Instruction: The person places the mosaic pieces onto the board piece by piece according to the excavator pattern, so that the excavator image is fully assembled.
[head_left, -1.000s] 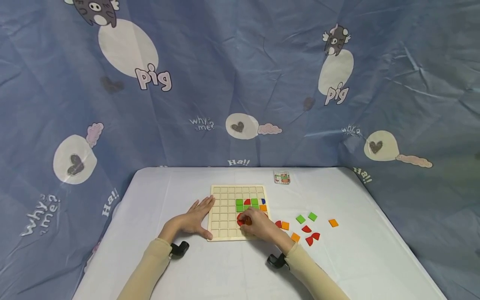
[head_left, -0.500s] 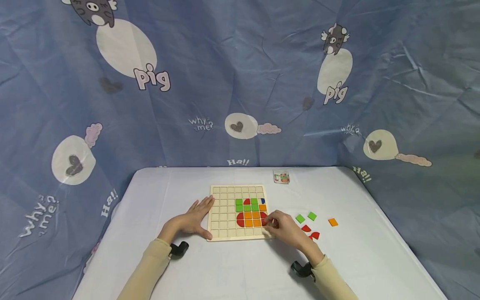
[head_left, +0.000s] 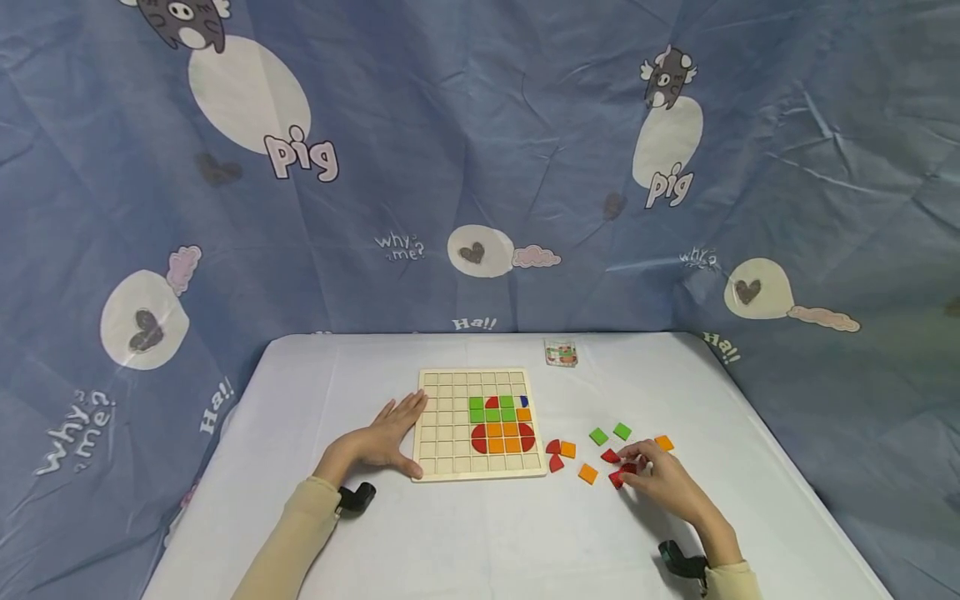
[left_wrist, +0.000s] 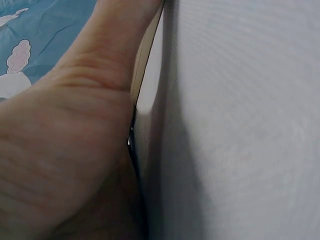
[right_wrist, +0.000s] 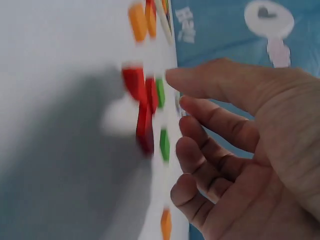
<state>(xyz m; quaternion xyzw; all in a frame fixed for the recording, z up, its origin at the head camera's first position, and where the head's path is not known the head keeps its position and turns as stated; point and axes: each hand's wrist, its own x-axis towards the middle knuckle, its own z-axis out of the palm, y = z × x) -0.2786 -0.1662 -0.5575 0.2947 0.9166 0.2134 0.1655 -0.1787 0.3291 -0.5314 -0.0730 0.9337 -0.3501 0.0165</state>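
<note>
My left hand (head_left: 386,433) lies flat with spread fingers along the left edge of a light wooden grid board (head_left: 442,442). In the left wrist view that hand (left_wrist: 75,125) fills the left side. My right hand (head_left: 667,483) hovers right of the board, close over some red quarter-circle tiles (head_left: 616,479). In the right wrist view, its thumb and loosely bent fingers are apart, with nothing between them, beside the red tiles (right_wrist: 134,82). Set in the board are green tiles (head_left: 477,409), orange tiles (head_left: 503,437), red rounded tiles (head_left: 479,438) and a small blue tile (head_left: 524,402).
Beside the board's right edge lie two red quarter tiles (head_left: 556,463) and an orange square (head_left: 568,450). Another orange tile (head_left: 588,473) is nearer the front. Two green tiles (head_left: 598,436) lie behind the right hand's tiles. A picture card (head_left: 561,353) rests near the back edge.
My right hand has left the board and moved right to the loose red tiles. The orange block and red ends on the board, partly covered before, now show. My left hand stays put.
</note>
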